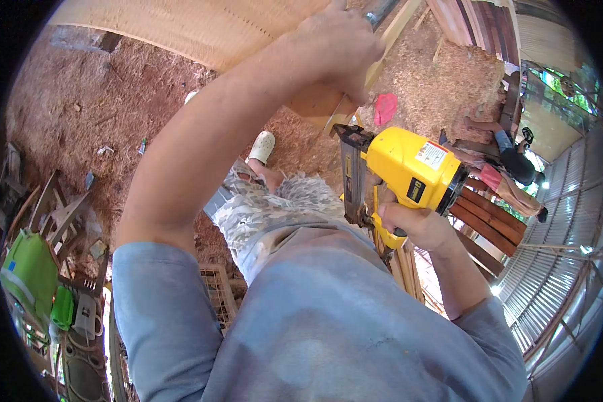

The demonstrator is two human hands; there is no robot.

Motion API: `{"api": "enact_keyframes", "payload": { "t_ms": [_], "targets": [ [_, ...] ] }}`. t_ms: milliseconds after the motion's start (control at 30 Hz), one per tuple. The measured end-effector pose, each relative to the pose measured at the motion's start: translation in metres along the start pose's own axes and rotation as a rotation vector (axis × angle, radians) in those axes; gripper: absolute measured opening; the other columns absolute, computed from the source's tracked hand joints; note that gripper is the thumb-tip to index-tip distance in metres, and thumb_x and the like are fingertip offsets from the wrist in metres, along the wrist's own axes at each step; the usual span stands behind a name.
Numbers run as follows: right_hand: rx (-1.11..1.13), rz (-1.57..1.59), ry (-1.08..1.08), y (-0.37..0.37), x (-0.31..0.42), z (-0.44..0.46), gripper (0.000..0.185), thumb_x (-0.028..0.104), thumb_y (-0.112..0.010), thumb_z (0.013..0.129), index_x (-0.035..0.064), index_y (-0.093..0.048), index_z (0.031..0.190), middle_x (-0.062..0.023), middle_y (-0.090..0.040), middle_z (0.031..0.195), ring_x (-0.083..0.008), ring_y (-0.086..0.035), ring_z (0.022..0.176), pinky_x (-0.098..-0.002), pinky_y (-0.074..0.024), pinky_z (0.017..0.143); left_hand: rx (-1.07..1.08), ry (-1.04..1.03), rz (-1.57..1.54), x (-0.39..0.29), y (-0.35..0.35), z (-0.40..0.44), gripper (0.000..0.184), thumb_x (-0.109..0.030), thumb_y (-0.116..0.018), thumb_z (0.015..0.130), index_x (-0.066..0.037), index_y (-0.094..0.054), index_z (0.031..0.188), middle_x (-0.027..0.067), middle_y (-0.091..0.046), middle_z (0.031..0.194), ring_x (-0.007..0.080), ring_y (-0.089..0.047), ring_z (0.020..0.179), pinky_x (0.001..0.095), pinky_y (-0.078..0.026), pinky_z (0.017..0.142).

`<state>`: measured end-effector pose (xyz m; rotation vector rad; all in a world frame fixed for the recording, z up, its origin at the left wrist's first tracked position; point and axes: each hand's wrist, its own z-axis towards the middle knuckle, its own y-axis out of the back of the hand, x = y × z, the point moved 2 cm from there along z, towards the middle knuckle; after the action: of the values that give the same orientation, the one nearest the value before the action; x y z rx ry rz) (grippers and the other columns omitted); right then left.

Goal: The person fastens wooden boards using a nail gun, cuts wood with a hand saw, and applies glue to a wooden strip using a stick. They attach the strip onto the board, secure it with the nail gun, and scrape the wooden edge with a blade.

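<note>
My right hand (409, 220) is wrapped around the handle of a yellow and black nail gun (415, 167). Its nose points up and left, close to the corner of a plywood panel (181, 27). My left hand (338, 57) is closed at the panel's edge, against a pale wooden strip (400, 33). Some of its fingers are hidden behind the hand. A dark grey rounded thing (380, 9) shows just beyond that hand; I cannot make out what it is.
Sawdust and reddish dirt cover the ground, where a pink scrap (385, 108) lies. Striped boards (479, 27) stand at upper right. Another person (512, 161) is at the right, near stacked brown planks (492, 218). A green container (30, 271) and wood scraps are at left.
</note>
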<state>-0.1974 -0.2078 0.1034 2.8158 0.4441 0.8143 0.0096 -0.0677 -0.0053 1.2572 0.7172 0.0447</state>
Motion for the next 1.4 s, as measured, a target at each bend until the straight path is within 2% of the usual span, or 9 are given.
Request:
{"api": "enact_keyframes", "payload": {
  "t_ms": [400, 467, 567, 667, 800, 933, 1100, 1267, 1400],
  "targets": [
    [-0.016, -0.038, 0.004, -0.004, 0.007, -0.003, 0.006, 0.009, -0.068, 0.086, 0.0055, -0.064, 0.084, -0.0003, -0.061, 0.068, -0.0098, -0.057, 0.060, -0.0277, -0.0454, 0.056, -0.192, -0.096, 0.003, 0.001, -0.001, -0.010, 0.043, -0.043, -0.073, 0.071, -0.005, -0.076, 0.091, 0.0203, -0.072, 0.089, 0.0344, -0.069, 0.094, 0.0472, -0.047, 0.090],
    [-0.056, -0.018, 0.023, -0.002, 0.008, -0.003, 0.011, 0.008, -0.067, 0.085, 0.0059, -0.062, 0.076, -0.0005, -0.060, 0.068, -0.0098, -0.055, 0.060, -0.0274, -0.0440, 0.056, 0.050, 0.005, -0.049, 0.000, 0.011, -0.001, 0.056, -0.059, -0.079, 0.062, -0.009, -0.077, 0.089, 0.0164, -0.067, 0.102, 0.0307, -0.061, 0.107, 0.0418, -0.041, 0.096],
    [0.035, 0.028, 0.003, 0.013, -0.019, 0.006, 0.026, 0.007, -0.071, 0.083, 0.0037, -0.065, 0.108, -0.0036, -0.068, 0.087, -0.0130, -0.065, 0.074, -0.0309, -0.0523, 0.067, -0.062, 0.007, -0.038, 0.002, -0.002, 0.005, 0.055, -0.056, -0.080, 0.060, -0.009, -0.078, 0.090, 0.0175, -0.069, 0.098, 0.0316, -0.063, 0.103, 0.0417, -0.043, 0.094],
    [0.008, -0.075, 0.128, 0.025, -0.032, 0.009, 0.060, 0.009, -0.079, 0.080, 0.0011, -0.056, 0.134, -0.0110, -0.063, 0.128, -0.0207, -0.059, 0.118, -0.0385, -0.0458, 0.102, 0.045, 0.041, -0.035, 0.006, -0.003, 0.012, 0.052, -0.054, -0.079, 0.060, -0.013, -0.077, 0.093, 0.0123, -0.065, 0.103, 0.0302, -0.059, 0.105, 0.0410, -0.040, 0.098],
    [-0.036, 0.094, 0.162, 0.048, -0.056, 0.000, 0.069, 0.016, -0.084, 0.080, -0.0003, -0.051, 0.139, -0.0106, -0.061, 0.132, -0.0206, -0.058, 0.120, -0.0376, -0.0445, 0.105, -0.087, -0.009, -0.025, 0.014, -0.012, 0.011, 0.053, -0.052, -0.079, 0.060, -0.012, -0.076, 0.095, 0.0106, -0.064, 0.102, 0.0296, -0.058, 0.106, 0.0409, -0.040, 0.099],
    [-0.091, 0.258, 0.416, 0.056, -0.054, -0.013, 0.016, 0.003, -0.074, 0.084, 0.0041, -0.064, 0.096, 0.0008, -0.062, 0.080, -0.0096, -0.059, 0.071, -0.0274, -0.0468, 0.063, 0.011, 0.082, -0.069, -0.007, 0.012, 0.002, 0.054, -0.051, -0.080, 0.061, -0.010, -0.076, 0.096, 0.0102, -0.064, 0.108, 0.0296, -0.055, 0.113, 0.0427, -0.037, 0.105],
    [-0.123, 0.432, 0.372, 0.071, -0.083, -0.019, 0.013, 0.003, -0.073, 0.085, 0.0072, -0.063, 0.092, 0.0014, -0.060, 0.074, -0.0071, -0.057, 0.066, -0.0268, -0.0465, 0.060, -0.199, 0.237, 0.202, -0.031, 0.009, -0.008, 0.065, -0.056, -0.071, 0.070, 0.000, -0.074, 0.103, 0.0152, -0.059, 0.124, 0.0291, -0.047, 0.128, 0.0488, -0.018, 0.121],
    [-0.252, 0.302, 0.500, 0.089, -0.068, -0.043, 0.020, 0.004, -0.073, 0.087, 0.0055, -0.062, 0.104, 0.0006, -0.062, 0.081, -0.0103, -0.060, 0.070, -0.0281, -0.0485, 0.063, -0.022, 0.324, 0.036, -0.051, 0.024, 0.005, 0.073, -0.066, -0.066, 0.078, 0.004, -0.074, 0.098, 0.0169, -0.057, 0.130, 0.0302, -0.046, 0.129, 0.0473, -0.017, 0.121],
    [-0.220, 0.215, 0.489, 0.089, -0.050, -0.037, 0.036, 0.004, -0.076, 0.086, 0.0033, -0.062, 0.119, -0.0027, -0.067, 0.102, -0.0137, -0.064, 0.093, -0.0323, -0.0521, 0.081, 0.206, 0.492, -0.204, -0.001, 0.021, 0.054, 0.071, -0.065, -0.069, 0.076, 0.004, -0.073, 0.096, 0.0189, -0.070, 0.097, 0.0353, -0.065, 0.099, 0.0472, -0.046, 0.101]
  ]
}}
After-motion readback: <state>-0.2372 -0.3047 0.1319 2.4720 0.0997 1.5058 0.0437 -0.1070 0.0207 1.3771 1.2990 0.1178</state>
